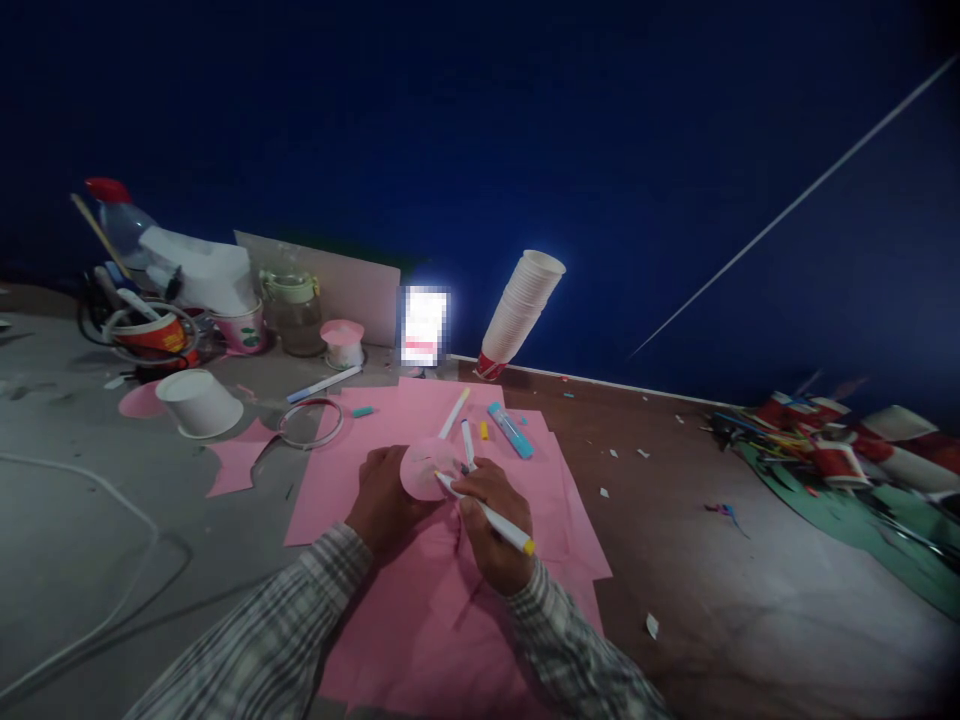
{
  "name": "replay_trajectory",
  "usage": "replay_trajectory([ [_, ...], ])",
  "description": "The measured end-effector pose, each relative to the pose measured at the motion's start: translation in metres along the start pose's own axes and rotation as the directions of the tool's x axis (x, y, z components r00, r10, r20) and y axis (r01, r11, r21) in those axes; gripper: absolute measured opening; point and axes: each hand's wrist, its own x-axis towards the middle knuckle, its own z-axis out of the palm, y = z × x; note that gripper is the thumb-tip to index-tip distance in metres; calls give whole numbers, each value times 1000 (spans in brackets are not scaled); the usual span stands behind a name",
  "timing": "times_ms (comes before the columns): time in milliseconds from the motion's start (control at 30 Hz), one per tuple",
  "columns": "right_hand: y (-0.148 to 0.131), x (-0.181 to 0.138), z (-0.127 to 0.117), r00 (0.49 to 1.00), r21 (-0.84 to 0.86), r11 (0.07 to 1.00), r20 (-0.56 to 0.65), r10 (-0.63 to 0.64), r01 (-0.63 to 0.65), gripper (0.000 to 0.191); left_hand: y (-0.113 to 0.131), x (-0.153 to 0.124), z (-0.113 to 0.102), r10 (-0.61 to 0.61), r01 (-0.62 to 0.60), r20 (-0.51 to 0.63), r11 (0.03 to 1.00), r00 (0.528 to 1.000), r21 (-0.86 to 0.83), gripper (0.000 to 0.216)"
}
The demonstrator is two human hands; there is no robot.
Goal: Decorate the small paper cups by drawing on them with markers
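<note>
My left hand (386, 500) is closed around the side of a round pink paper disc (420, 462), which faces up and bears faint marks. Whether a cup sits beneath the disc I cannot tell. In my right hand (496, 520) is a white marker (499, 525) with a yellow end, its tip against the disc. Both hands are over pink paper sheets (360, 630). Just beyond them lie another white marker (454, 412), a blue-capped marker (468, 440), a small yellow cap (484, 430) and a light-blue marker pack (510, 430).
A tilted stack of paper cups (521, 310) leans by the wall, near a lit screen (424, 325). Leftward are a white cup (199, 403), a tape ring (310, 424), a glass jar (292, 315) and a white cable (146, 550). A cluttered green mat (825, 510) lies right.
</note>
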Motion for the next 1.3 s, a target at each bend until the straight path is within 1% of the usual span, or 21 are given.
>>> replay_trajectory([
  [100, 1, 0, 2, 999, -46, 998, 0, -37, 36, 20, 2, -1, -1, -15, 15, -1, 1000, 1000, 12, 37],
  [200, 0, 1, 2, 999, -73, 996, 8, -44, 44, 19, 4, -2, -2, -38, 38, 8, 999, 999, 23, 38],
  [333, -2, 1, 0, 999, -90, 996, 35, -26, 30, 19, 4, -2, -1, -57, 57, 11, 998, 998, 34, 41],
  [500, -2, 2, 1, 999, -81, 996, 20, -29, 30, 19, 3, -2, 1, -54, 53, 10, 998, 999, 37, 38],
  [700, -2, 2, 2, 999, -91, 995, 17, -41, 43, 19, 1, -2, 2, -75, 75, 13, 997, 997, 23, 43],
  [900, -3, 3, 0, 999, -82, 996, 42, -20, 23, 17, 4, -2, 1, -75, 75, 31, 997, 997, 15, 44],
  [1100, -3, 2, 0, 999, -80, 997, 53, -4, 8, 18, 7, -2, -2, -63, 62, 46, 998, 997, 11, 38],
  [1300, -2, 0, 1, 999, -112, 994, 38, 14, -9, 17, 5, -3, 0, -72, 72, 41, 997, 997, -11, 44],
])
